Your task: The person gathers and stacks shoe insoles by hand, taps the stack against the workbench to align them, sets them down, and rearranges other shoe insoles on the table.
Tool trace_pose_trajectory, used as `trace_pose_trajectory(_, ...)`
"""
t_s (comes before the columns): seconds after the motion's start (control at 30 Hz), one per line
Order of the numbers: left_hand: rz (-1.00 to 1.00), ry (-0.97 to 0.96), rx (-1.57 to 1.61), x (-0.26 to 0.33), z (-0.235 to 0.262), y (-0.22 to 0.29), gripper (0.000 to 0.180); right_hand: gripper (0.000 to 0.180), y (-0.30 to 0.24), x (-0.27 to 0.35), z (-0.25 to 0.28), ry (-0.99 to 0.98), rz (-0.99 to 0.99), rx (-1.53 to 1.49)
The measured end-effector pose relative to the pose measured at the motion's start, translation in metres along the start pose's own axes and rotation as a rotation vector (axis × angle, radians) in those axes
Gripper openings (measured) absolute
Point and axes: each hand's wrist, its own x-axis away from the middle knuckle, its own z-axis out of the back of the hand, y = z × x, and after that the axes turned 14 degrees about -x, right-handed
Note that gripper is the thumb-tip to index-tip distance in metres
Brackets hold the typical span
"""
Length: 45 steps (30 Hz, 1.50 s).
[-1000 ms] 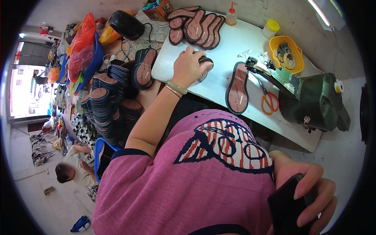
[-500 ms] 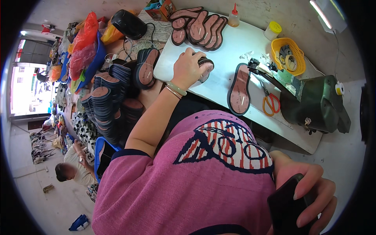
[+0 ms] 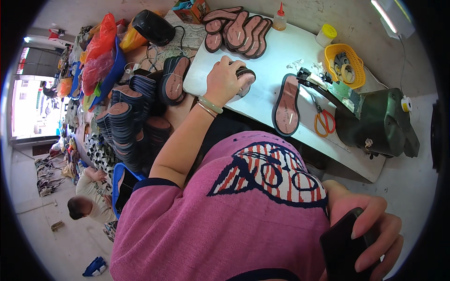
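My left hand (image 3: 224, 80) is closed around a shoe sole (image 3: 246, 83) with a pinkish top and dark rim, at the left end of the white table. Much of that sole is hidden under the palm and fingers; whether it is one or several stacked cannot be told. At the lower right my right hand (image 3: 370, 220) grips a flat black phone (image 3: 342, 246), held close to my body. A single long sole (image 3: 286, 107) lies on the table, apart from both hands. Farther back sits a group of several similar soles (image 3: 237, 33).
A dark green sewing machine (image 3: 382, 122) stands at the right, with orange-handled scissors (image 3: 323, 122) beside it. Behind are a yellow basket (image 3: 359, 75), a yellow-lidded jar (image 3: 326, 35) and a red-tipped bottle (image 3: 280, 21). Bundled soles (image 3: 123, 124) crowd the left; a co-worker (image 3: 93, 199) sits beyond.
Both of my hands keep their places and grips. The co-worker at the far left has shifted posture, raising an arm. A dark figure now shows in the bright doorway.
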Motion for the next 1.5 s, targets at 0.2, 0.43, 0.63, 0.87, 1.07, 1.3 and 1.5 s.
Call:
trace_pose_trajectory(0.2,0.012,0.0,-0.002,0.002,0.003,0.0,0.041,0.051,-0.001,0.001,-0.003,-0.001,0.002,-0.007)
trace_pose_trajectory(0.43,0.018,0.002,-0.005,0.004,0.002,-0.002,0.042,0.051,0.004,0.002,-0.005,-0.004,0.003,-0.018)
trace_pose_trajectory(0.63,0.03,-0.01,-0.017,0.004,0.003,-0.001,0.043,0.052,-0.007,0.004,-0.003,-0.003,0.001,-0.024)
trace_pose_trajectory(0.87,0.011,0.014,-0.013,0.003,0.003,-0.001,0.044,0.052,-0.006,0.004,-0.004,-0.001,-0.003,-0.023)
trace_pose_trajectory(1.07,0.009,0.025,-0.01,0.003,0.001,-0.001,0.043,0.052,-0.01,0.004,-0.004,0.003,-0.008,-0.027)
trace_pose_trajectory(1.3,0.019,0.015,-0.009,0.004,0.001,-0.001,0.043,0.052,-0.006,0.002,0.003,0.007,-0.016,-0.034)
trace_pose_trajectory(1.5,0.015,0.01,-0.013,0.003,0.002,-0.001,0.043,0.052,-0.004,0.001,0.004,0.011,-0.02,-0.038)
